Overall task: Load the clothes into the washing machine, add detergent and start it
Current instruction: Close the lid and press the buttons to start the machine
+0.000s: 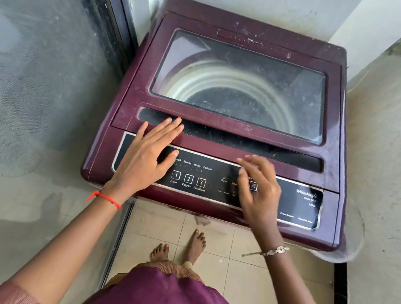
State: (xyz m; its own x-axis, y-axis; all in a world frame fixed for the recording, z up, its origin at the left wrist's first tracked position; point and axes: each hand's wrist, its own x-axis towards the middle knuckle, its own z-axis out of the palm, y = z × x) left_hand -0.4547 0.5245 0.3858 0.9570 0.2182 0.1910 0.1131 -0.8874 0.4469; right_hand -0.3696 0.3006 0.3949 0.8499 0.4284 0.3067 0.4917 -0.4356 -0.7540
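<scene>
A maroon top-loading washing machine [104, 151] stands in a corner with its glass lid [242, 84] closed; the pale drum rim shows through the dusty glass. My left hand [148, 156] lies flat and open over the lid's front edge, fingertips at the left end of the dark handle recess [248, 144]. My right hand [259, 191] hovers over the black control panel [189, 179], fingers loosely curled and holding nothing, fingertips near the lid's front edge. Buttons marked Power, Program and Start/Pause show between my hands. No clothes or detergent are in view.
A dusty glass sliding door [35, 71] runs along the left. White walls [396, 131] close in behind and to the right of the machine. My bare feet [178, 246] stand on beige floor tiles just in front of it.
</scene>
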